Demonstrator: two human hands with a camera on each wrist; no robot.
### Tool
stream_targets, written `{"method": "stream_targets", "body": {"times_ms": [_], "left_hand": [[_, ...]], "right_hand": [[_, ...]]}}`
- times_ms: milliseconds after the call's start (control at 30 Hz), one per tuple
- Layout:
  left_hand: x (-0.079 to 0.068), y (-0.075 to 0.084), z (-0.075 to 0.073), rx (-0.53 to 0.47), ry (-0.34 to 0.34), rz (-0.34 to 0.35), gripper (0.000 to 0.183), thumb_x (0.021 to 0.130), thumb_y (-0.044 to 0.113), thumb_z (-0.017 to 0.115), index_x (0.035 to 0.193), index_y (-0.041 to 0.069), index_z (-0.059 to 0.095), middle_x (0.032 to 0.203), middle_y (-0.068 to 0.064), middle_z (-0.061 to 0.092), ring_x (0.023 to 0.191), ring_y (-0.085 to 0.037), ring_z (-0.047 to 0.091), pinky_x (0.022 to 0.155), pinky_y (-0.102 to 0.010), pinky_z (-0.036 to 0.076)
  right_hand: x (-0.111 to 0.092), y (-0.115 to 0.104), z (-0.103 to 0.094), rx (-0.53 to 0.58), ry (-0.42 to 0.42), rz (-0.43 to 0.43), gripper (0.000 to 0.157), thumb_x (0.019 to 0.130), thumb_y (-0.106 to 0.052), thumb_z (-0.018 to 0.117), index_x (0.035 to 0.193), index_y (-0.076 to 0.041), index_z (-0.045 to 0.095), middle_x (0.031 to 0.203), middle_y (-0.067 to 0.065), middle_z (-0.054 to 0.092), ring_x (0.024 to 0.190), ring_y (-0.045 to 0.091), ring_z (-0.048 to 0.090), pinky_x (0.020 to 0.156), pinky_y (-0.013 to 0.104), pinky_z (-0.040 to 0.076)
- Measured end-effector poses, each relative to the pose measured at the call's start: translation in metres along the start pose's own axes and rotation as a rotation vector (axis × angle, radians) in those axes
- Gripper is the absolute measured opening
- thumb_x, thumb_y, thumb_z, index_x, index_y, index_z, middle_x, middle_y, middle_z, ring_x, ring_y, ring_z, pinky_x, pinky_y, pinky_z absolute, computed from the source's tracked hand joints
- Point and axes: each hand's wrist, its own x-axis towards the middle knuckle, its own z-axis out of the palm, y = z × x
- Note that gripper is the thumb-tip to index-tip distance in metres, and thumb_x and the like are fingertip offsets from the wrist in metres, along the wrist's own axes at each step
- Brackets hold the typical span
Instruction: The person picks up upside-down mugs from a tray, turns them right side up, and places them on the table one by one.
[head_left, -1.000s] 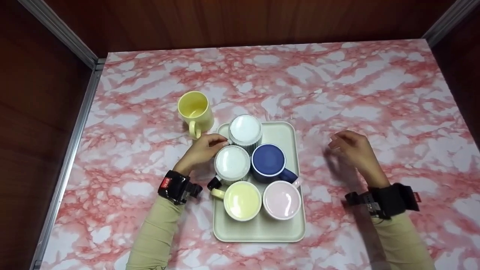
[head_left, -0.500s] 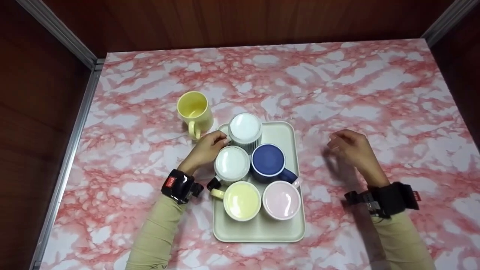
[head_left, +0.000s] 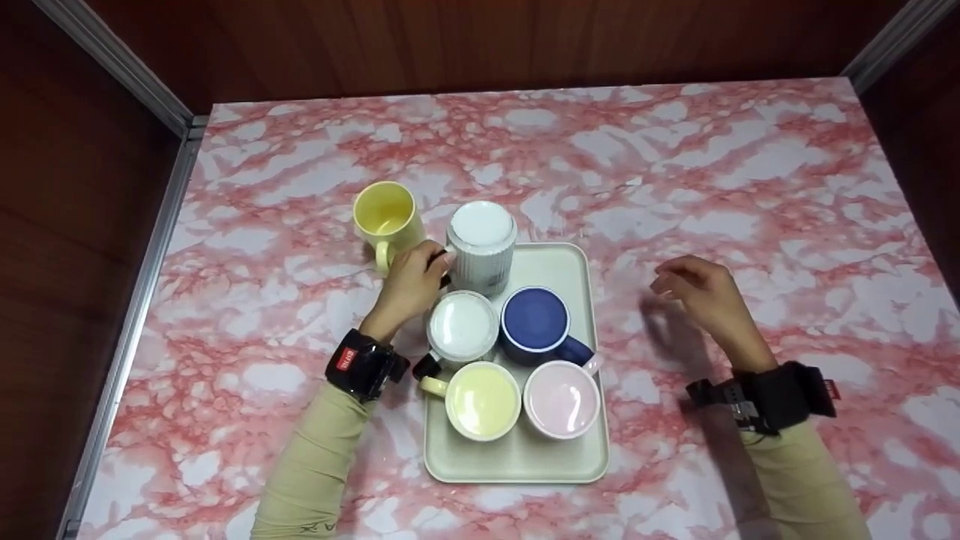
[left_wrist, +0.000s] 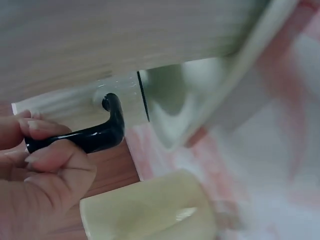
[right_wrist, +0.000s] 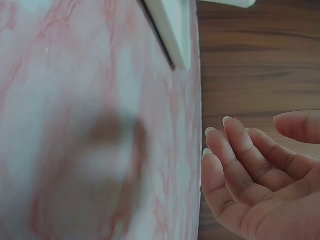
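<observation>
In the head view my left hand [head_left: 412, 281] pinches the handle of a white ribbed mug [head_left: 484, 251] at the far left of the pale tray [head_left: 517, 469]. The left wrist view shows thumb and fingers on the mug's black handle [left_wrist: 102, 132]. This mug looks upside down and raised off the tray. Below it stand another white mug [head_left: 461, 326], a dark blue mug [head_left: 535, 319], a light yellow mug [head_left: 482, 401] and a pink mug [head_left: 562, 400]. My right hand [head_left: 701, 300] hovers over the table right of the tray, fingers loosely bent, holding nothing.
A yellow mug [head_left: 386, 217] stands upright on the table, just beyond the tray's far left corner and close to my left hand. The pink marbled table [head_left: 712, 165] is bounded by dark wood panels [head_left: 480, 45] at the back and sides.
The white ribbed mug has risen and shifted away and slightly left, with my left hand moving along with it. My right hand and the other mugs stay nearly where they were.
</observation>
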Motion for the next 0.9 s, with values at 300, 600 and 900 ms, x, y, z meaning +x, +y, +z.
{"method": "stream_targets", "body": {"times_ms": [300, 600, 900], "left_hand": [[-0.01, 0.041, -0.012, -0.297, 0.113, -0.022, 0.021, 0.092, 0.008, 0.052, 0.072, 0.003, 0.052, 0.061, 0.001, 0.043, 0.057, -0.01, 0.04, 0.054, -0.022, 0.033], [-0.03, 0.087, -0.004, -1.032, -0.041, -0.274, 0.026, 0.097, 0.006, 0.038, 0.072, 0.005, 0.044, 0.063, -0.001, 0.038, 0.054, -0.007, 0.038, 0.041, -0.013, 0.026], [-0.047, 0.101, 0.017, -1.488, -0.106, -0.386, 0.024, 0.099, 0.007, 0.03, 0.079, 0.004, 0.042, 0.065, 0.001, 0.036, 0.058, -0.009, 0.038, 0.045, -0.015, 0.026]], "right_hand": [[-0.006, -0.028, 0.012, 0.165, -0.002, -0.096, 0.025, 0.092, -0.01, 0.054, 0.103, 0.013, 0.057, 0.083, 0.015, 0.063, 0.078, 0.016, 0.061, 0.072, 0.025, 0.049], [-0.026, -0.067, 0.035, 0.401, -0.142, -0.179, 0.016, 0.089, -0.001, 0.056, 0.094, 0.012, 0.062, 0.08, 0.019, 0.064, 0.076, 0.025, 0.063, 0.072, 0.034, 0.051], [-0.038, -0.086, 0.071, 0.553, -0.445, -0.156, 0.03, 0.094, -0.012, 0.05, 0.11, 0.013, 0.057, 0.095, 0.025, 0.062, 0.084, 0.028, 0.062, 0.076, 0.041, 0.05]]}}
